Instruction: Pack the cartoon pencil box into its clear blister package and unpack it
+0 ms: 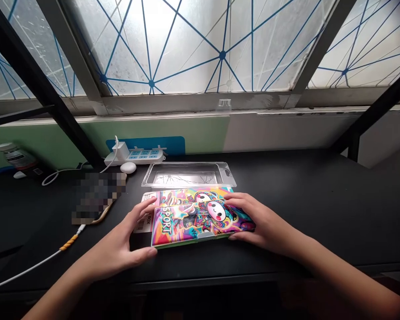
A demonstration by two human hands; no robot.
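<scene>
A pencil case with a bright cartoon print and the word SPORT lies closed on the black desk in front of me. My left hand is around its left end, thumb at the near corner and fingers at the far one. Around the right end is my right hand, with its thumb at the front edge and its fingers over the far side. Partly hidden behind the case is a printed card in similar colours, with a white label strip on its left.
A clear plastic tray lies just beyond the card. To the left are a blurred-out device with a cable, a white power strip and a bottle. Black metal bars slant up at both sides before the window.
</scene>
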